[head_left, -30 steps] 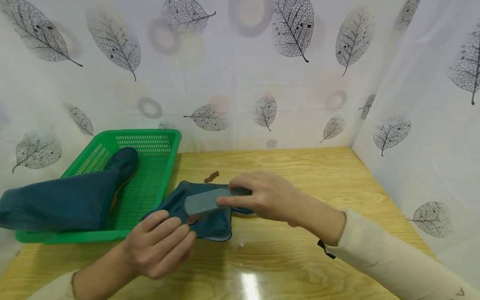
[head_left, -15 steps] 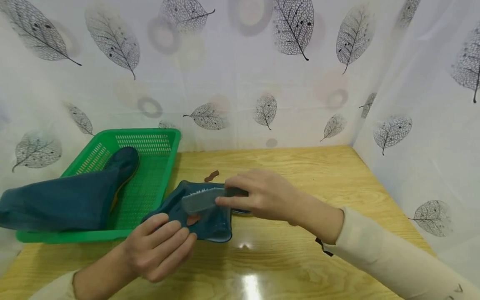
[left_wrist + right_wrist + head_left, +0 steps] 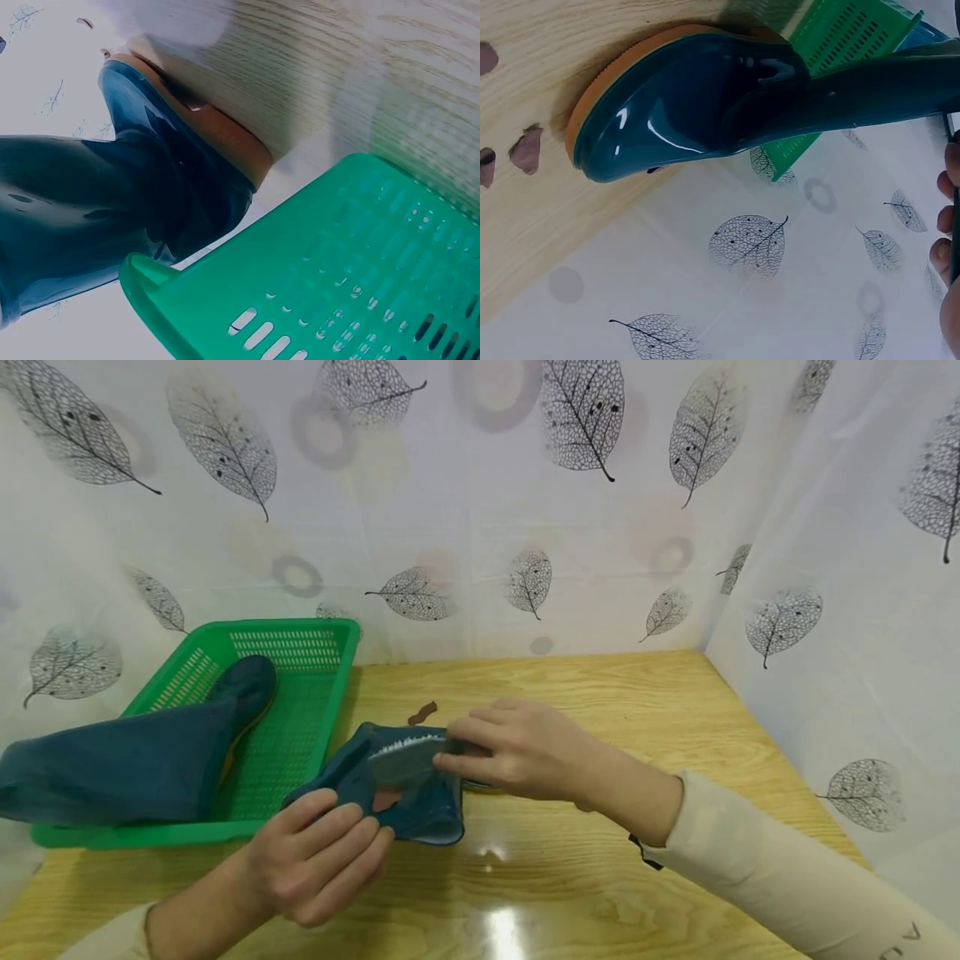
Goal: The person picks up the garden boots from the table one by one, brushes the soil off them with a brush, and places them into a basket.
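A dark blue rubber boot [image 3: 429, 817] with an orange-brown sole stands on the table, its shaft opening toward me. The left hand [image 3: 318, 864] grips the top of the shaft with curled fingers. In the right hand [image 3: 525, 752] is a grey brush [image 3: 405, 763], held by its handle over the boot, its white bristles facing up and away. Below the brush a reddish-brown patch [image 3: 386, 797] shows on the boot. The left wrist view shows the boot's sole [image 3: 225, 139] on the tabletop. At the right wrist view's edge, fingers [image 3: 946, 225] wrap a dark handle.
To the left sits a green basket [image 3: 341, 693] with a second blue boot [image 3: 127, 764] lying across it, shaft over the rim. A brown wavy scrap [image 3: 422, 713] lies on the table [image 3: 600, 868] beyond the boot. A leaf-print curtain [image 3: 465, 527] closes off the back and right.
The right hand has tilted the brush, so its bristles now show along the upper edge, and drawn it slightly left. More of the brown patch is visible. The left hand and boot stay put.
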The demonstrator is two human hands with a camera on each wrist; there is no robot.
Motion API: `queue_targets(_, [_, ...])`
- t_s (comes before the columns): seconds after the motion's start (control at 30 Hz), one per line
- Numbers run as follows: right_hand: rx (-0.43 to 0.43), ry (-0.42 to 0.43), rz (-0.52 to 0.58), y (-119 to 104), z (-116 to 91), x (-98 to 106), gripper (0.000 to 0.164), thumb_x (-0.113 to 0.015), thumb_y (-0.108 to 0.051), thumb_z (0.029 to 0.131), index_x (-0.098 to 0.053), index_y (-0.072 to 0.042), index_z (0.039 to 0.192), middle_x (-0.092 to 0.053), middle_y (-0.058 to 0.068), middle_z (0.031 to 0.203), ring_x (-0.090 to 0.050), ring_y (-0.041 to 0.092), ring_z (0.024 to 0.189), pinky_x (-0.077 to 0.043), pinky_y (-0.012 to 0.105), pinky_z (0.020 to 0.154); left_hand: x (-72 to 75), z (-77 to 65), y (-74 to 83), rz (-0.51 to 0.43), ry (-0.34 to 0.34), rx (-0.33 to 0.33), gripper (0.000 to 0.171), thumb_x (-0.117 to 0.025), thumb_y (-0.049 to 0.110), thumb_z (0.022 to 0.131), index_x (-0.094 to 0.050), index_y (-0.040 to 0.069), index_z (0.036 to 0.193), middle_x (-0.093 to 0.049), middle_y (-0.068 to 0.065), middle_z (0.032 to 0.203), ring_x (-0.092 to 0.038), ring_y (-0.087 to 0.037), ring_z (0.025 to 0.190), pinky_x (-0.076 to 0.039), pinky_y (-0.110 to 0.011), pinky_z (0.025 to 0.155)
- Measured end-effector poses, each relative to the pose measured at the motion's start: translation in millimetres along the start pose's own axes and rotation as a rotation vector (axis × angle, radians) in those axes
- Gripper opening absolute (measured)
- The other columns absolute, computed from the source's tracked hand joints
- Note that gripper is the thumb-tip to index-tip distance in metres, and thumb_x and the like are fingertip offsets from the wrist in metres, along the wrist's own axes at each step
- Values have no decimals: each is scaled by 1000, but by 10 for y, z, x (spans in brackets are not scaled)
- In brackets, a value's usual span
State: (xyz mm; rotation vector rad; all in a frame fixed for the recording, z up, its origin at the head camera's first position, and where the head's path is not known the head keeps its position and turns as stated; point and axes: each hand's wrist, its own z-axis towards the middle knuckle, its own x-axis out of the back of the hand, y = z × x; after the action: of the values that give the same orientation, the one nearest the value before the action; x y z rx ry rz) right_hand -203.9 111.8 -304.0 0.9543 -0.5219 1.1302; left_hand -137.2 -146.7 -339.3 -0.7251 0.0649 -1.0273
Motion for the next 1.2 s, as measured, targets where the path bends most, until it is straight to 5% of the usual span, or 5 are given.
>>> queue_targets(0.23, [-31,-10,207,35,2,49,29,-72,-3,86,-79,-22,106,-67,3,102,-67,14,88,-56,23,80,17,3,-13,-8,-18,-3,28,-59,8,92,-69,5,66,-65,-4,60,-49,-17,51,-34,-32,51])
queue_targets(0.47, [6,-38,134,65,60,72,24,-74,-5,83,-79,-21,100,-66,0,99,-63,11,78,-53,21,69,15,14,-34,-8,-11,-22,28,-60,7,92,-69,4,66,-65,-4,60,-48,-17,51,-34,-31,50])
queue_targets(0.7, [53,-2,-62,-4,41,-83,15,-66,-15,95,-77,-17,104,-68,1,97,-58,11,72,-50,21,62,18,4,-10,-9,-20,-8,26,-60,5,91,-70,4,67,-66,-4,61,-48,-16,52,-34,-30,50])
queue_targets(1.03, [-36,65,227,92,-65,-52,26,-58,-7,94,-76,-17,109,-67,5,98,-65,14,82,-54,24,69,25,-18,-12,-26,-24,-5,26,-60,6,92,-71,5,68,-65,-3,61,-48,-16,51,-35,-31,50])
queue_targets(1.2, [14,32,167,80,2,-48,27,-67,-6,87,-77,-17,109,-67,3,99,-64,14,80,-55,23,72,34,0,-27,-19,-50,-11,27,-60,5,92,-70,4,68,-66,-4,61,-49,-17,52,-35,-31,50])
